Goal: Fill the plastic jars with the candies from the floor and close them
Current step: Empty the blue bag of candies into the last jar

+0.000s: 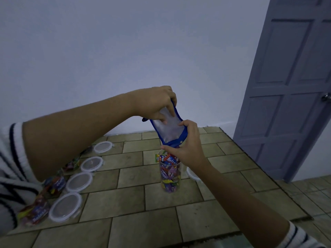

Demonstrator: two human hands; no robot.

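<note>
Nearest, along the left, 4 closed jars (pixel 65 206) stand in a row on the floor (pixel 143 228). Each has a white-rimmed lid on, and coloured wrappers show through the walls. I judge these 4 finished.

Further in, near the middle of the floor, the open jar (pixel 177 187) stands upright. Its candies (pixel 169 159) are heaped up to the rim, and a few stick out above it. Just beside it on the right, partly hidden behind the right forearm, lies a loose lid (pixel 191 173), most likely this jar's.

Directly above the jar hangs the pouch (pixel 168 129), clear with blue edging, tipped mouth-down. The right hand (pixel 186 145) has its grip clamped on the lower edge at the mouth, thumb and fingers pinching it just over the candies. The left hand (pixel 155 102) grips the raised upper end, fingers curled over it. The pouch looks nearly empty, though a little colour shows at its mouth.

The filling seems almost done. What remains is to settle the heaped candies below the rim, put the pouch aside and press the lid on. I cannot tell whether any candies lie out of view.
</note>
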